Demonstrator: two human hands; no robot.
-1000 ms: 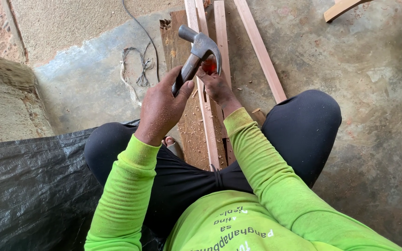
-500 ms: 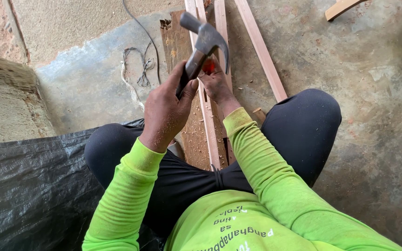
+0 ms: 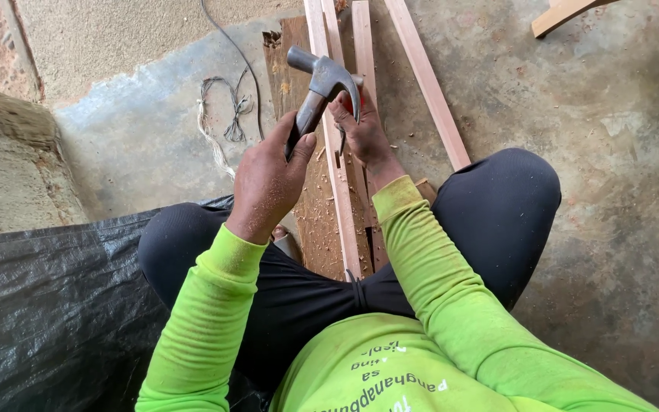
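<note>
My left hand (image 3: pixel 268 179) grips the dark handle of a steel claw hammer (image 3: pixel 326 76), whose head hangs just above my right hand (image 3: pixel 364 130). My right hand is closed around a small tool with a red end (image 3: pixel 361 100), whose thin metal shaft points down onto a narrow wooden strip (image 3: pixel 339 198). The strip lies on a darker wooden board (image 3: pixel 310 217) between my knees. Most of the small tool is hidden inside my fist.
More pale wooden strips (image 3: pixel 425 76) lie side by side on the concrete floor ahead. A tangle of cord (image 3: pixel 226 114) lies to the left, black plastic sheeting (image 3: pixel 47 305) at my left side, and a wooden piece (image 3: pixel 562 14) at the top right.
The hammer head rose slightly and has come back down a little toward my right hand. My right hand has stayed on the strip.
</note>
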